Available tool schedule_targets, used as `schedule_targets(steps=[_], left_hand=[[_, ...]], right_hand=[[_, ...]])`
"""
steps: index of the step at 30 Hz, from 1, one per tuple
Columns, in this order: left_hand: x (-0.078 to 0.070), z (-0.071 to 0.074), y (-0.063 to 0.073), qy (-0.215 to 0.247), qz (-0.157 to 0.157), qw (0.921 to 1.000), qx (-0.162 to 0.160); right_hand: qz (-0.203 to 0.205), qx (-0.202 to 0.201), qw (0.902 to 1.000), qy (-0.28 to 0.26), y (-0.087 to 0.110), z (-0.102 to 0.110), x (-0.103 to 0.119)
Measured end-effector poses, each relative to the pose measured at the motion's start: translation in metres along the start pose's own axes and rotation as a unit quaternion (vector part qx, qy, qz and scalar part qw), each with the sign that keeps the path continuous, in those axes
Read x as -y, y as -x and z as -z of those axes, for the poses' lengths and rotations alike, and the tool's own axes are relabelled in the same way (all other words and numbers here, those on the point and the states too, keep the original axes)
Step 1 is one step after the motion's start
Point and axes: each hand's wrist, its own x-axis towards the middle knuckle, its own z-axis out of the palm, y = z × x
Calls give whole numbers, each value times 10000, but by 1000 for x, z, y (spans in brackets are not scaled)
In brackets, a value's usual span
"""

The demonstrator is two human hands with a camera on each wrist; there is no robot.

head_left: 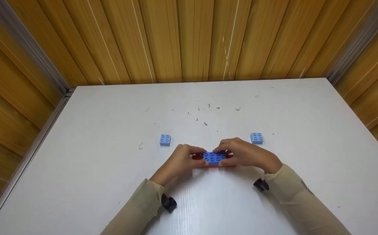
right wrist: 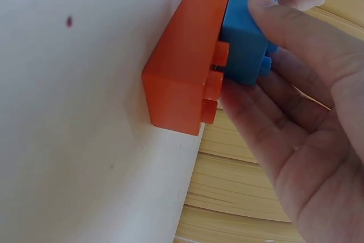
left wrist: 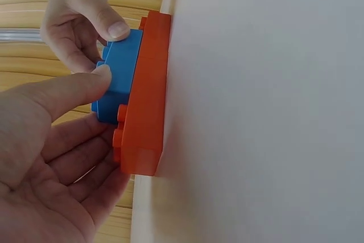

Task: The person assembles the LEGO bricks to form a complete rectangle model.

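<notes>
In the middle of the head view, a bit below centre, we see a blue plastic brick with eight round bumps (head_left: 214, 158). It sits on top of a longer orange-red plastic brick (left wrist: 149, 89), whose bumps poke out past both ends. We cannot tell if the two are pushed tight together. The long brick rests on the white tabletop (head_left: 195, 205).

We see the left hand (head_left: 183, 159) pinching the blue brick's left end, thumb on the near side, fingers behind. The right hand (head_left: 242, 154) pinches the right end the same way.

Farther back we find two small light-blue square bricks with four bumps each: one (head_left: 165, 140) above the left hand, the other (head_left: 256, 138) above the right wrist. We see a yellow-brown wooden-looking wall (head_left: 195, 42) across the top.
</notes>
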Motion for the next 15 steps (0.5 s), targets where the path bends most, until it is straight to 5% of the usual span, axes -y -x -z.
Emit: schedule_targets(steps=[11,15], left_hand=[[6,-3,2,233,133,9996,-89],[9,-4,2,471,160,9987,-129]], right_hand=[[-334,163,9991,-222,0,0,1],[-146,86,9998,-136,0,2,0]])
